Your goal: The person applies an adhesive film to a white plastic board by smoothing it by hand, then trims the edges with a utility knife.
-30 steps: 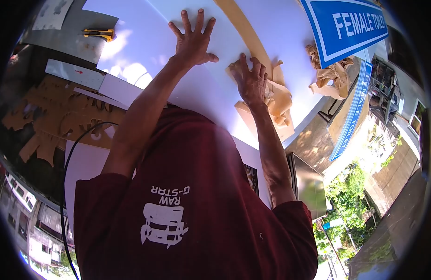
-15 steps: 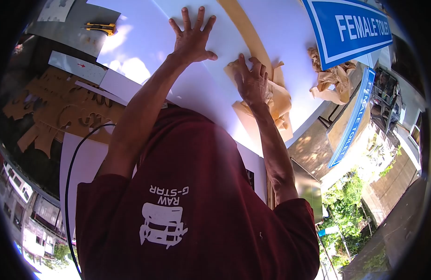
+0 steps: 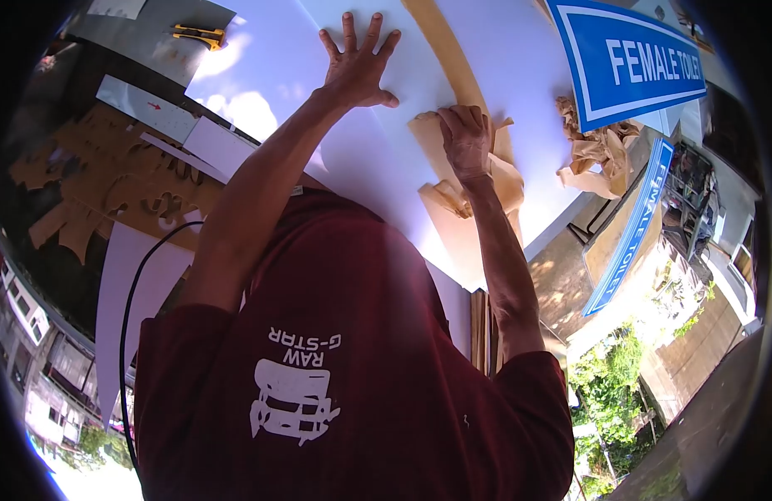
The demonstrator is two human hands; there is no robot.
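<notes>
My left hand (image 3: 358,70) lies flat on a large white sheet (image 3: 520,50), fingers spread, holding nothing. To its right, my right hand (image 3: 467,138) is closed with bent fingers on a piece of crumpled brown paper (image 3: 505,177). The paper spreads out beneath and beside that hand on the sheet. A tan brown strip (image 3: 443,42) runs along the white surface from the far edge down towards my right fingertips. What lies under the right fingers is hidden.
A blue FEMALE TOILET sign (image 3: 632,63) rises at the right, with another sign (image 3: 628,230) below it. Crumpled brown paper (image 3: 599,154) lies nearby. At the left are a yellow cutter knife (image 3: 200,36), brown cut-out scraps (image 3: 85,167) and a black cable (image 3: 129,334).
My right fingers have gone from stretched to bent, drawing together on the brown paper. My left hand stays spread on the sheet, and the whole view has shifted slightly.
</notes>
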